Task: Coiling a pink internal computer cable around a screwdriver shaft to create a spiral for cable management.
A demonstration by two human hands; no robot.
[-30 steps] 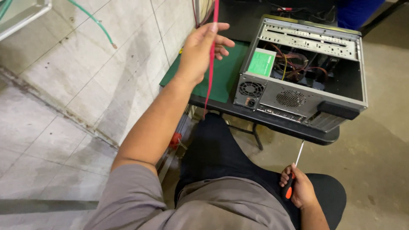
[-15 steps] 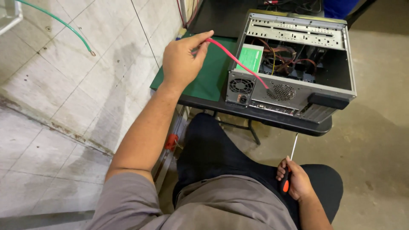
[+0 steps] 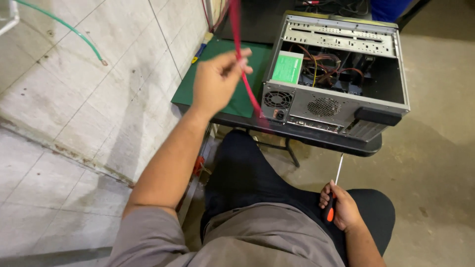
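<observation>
My left hand (image 3: 216,80) is raised above the green mat (image 3: 217,74) and pinches a flat red cable (image 3: 243,64) between thumb and fingers. The cable runs blurred from the top of the view down toward the rear corner of the open computer case (image 3: 336,79). That grey case lies on its side on a small dark table (image 3: 316,141), with a green-labelled power supply (image 3: 288,67) and loose wires inside. My right hand (image 3: 341,210) rests on my right thigh, closed around a screwdriver (image 3: 334,190) with an orange and black handle, its shaft pointing up.
A tiled wall (image 3: 74,99) stands at the left, with a green wire (image 3: 69,30) hanging across it. Concrete floor (image 3: 435,163) lies to the right of the table. More cables (image 3: 341,6) and a blue object (image 3: 391,9) sit behind the case.
My left hand has swung the red cable about: it hung straight down, then trailed toward the case, and now it rises steeply from the hand. My right hand stays on the thigh with the screwdriver.
</observation>
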